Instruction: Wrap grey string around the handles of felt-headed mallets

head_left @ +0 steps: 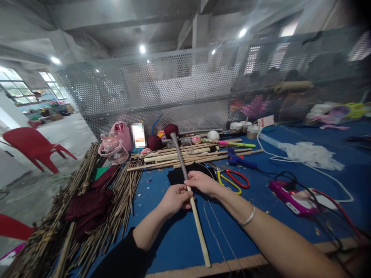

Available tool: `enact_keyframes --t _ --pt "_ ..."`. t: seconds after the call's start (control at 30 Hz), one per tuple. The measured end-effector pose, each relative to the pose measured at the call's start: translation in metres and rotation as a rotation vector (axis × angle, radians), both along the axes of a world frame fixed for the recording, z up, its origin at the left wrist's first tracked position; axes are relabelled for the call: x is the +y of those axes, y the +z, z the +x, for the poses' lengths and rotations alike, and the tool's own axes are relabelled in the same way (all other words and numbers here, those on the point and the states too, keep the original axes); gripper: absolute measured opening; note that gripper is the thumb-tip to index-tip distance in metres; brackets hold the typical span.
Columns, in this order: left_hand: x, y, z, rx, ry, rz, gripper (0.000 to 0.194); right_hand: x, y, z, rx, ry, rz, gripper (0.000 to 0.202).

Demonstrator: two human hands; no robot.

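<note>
A long pale wooden stick [199, 231] slants across the blue table in front of me. Its upper part is wrapped in grey [179, 152], and a dark red ball [171, 130] sits at its far end. My left hand [175, 199] is closed around the bare wood just below the wrapping. Just above it, my right hand [200, 183] pinches the stick at the lower edge of the grey wrap. Thin pale thread [222, 233] trails from near my hands toward the table's front edge. Under the stick lies a black cloth [176, 177].
Scissors with yellow and red handles [242, 180] and a blue glue gun [235, 158] lie right of my hands. Farther right is a purple power strip [290, 199] with cables. Bundled twigs [113, 216] and dark red cloth [89, 210] cover the left. A perforated metal screen [150, 90] stands behind.
</note>
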State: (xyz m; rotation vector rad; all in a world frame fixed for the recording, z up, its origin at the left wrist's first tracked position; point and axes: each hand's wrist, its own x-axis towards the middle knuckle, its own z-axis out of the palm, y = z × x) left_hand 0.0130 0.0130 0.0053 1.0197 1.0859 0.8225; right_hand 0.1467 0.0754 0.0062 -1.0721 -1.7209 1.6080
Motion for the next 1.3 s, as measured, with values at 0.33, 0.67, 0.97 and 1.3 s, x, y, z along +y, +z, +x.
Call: enact_keyframes --t 0.33,0.67,0.97,1.3 --pt "-0.002 -0.01 0.004 0.049 0.046 0.041 0.037 -0.002 -0.005 0.002 -0.017 0.008 -0.055 0.019" --pt "-0.01 -0.006 0.0 -0.065 -0.029 -0.08 0.04 0.007 -0.008 0.025 0.155 0.31 -0.233 0.028" --pt "-0.011 -0.006 -0.005 -0.141 -0.122 -0.099 0.034 -0.003 -0.008 0.014 0.157 0.229 -0.299 0.02" --pt "-0.015 0.0 0.002 -0.181 -0.079 -0.148 0.036 -0.005 -0.005 0.012 0.176 0.241 -0.336 0.025"
